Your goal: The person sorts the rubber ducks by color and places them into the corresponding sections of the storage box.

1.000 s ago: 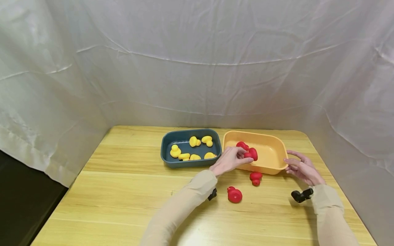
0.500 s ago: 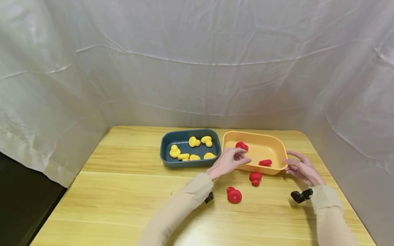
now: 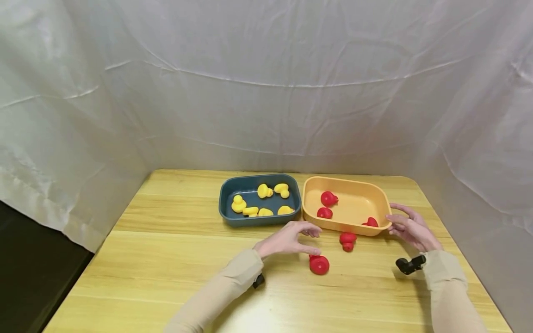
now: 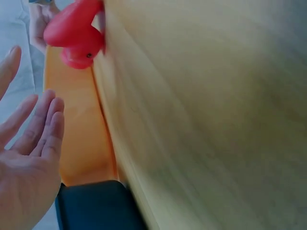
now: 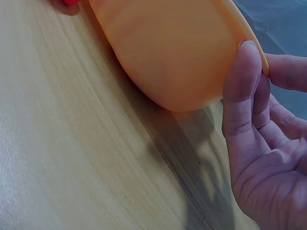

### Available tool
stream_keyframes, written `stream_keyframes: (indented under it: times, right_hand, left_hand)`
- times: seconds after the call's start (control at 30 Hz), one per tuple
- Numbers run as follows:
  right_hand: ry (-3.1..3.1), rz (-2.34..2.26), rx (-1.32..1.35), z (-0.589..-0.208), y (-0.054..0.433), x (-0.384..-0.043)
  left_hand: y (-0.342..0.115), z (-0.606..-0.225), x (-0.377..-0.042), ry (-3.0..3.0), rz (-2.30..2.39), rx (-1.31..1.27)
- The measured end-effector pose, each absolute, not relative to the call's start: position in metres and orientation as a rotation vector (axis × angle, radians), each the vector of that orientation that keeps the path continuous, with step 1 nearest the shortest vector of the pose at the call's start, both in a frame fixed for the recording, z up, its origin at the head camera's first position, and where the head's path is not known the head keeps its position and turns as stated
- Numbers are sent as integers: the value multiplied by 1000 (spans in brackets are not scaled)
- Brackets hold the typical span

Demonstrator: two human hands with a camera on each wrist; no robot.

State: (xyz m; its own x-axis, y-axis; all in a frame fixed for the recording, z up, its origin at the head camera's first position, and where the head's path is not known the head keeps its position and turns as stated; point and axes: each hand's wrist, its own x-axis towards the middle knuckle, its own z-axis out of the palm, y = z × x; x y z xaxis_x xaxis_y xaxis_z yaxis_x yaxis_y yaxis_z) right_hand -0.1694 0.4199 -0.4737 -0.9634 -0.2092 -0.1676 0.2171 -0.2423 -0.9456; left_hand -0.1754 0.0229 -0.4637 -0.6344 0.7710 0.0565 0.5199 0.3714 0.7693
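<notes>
My left hand (image 3: pixel 291 240), empty with fingers spread, hovers over the table just left of a red rubber duck (image 3: pixel 319 265). Its thumb tip overlaps that duck in the head view. Another red duck (image 3: pixel 347 241) lies in front of the orange bin (image 3: pixel 350 226). In the left wrist view a red duck (image 4: pixel 76 33) shows its eye, beyond the fingers (image 4: pixel 36 124). At the bin's right end my right hand (image 3: pixel 412 229) pinches the rim, thumb (image 5: pixel 244 72) on one side and a finger behind. Inside the bin are three red ducks, one (image 3: pixel 329 199) at the back left.
A dark blue bin (image 3: pixel 260 221) holding several yellow ducks (image 3: pixel 238 204) stands against the orange bin's left side. Both sit near the far edge of the wooden table (image 3: pixel 166 259). A pale curtain (image 3: pixel 266 115) hangs behind and at the sides.
My left hand let go of a red duck, which dropped into the orange bin, then moved back toward the near red duck on the table. My right hand stays on the bin's rim.
</notes>
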Motion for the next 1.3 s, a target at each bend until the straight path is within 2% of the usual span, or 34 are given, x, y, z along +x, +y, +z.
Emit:
stream_keyframes:
  times: [1.3]
  right_hand:
    - [1733, -2290, -2, -473, 419, -168]
  left_hand:
    - [24, -477, -177, 2142, 1026, 1082]
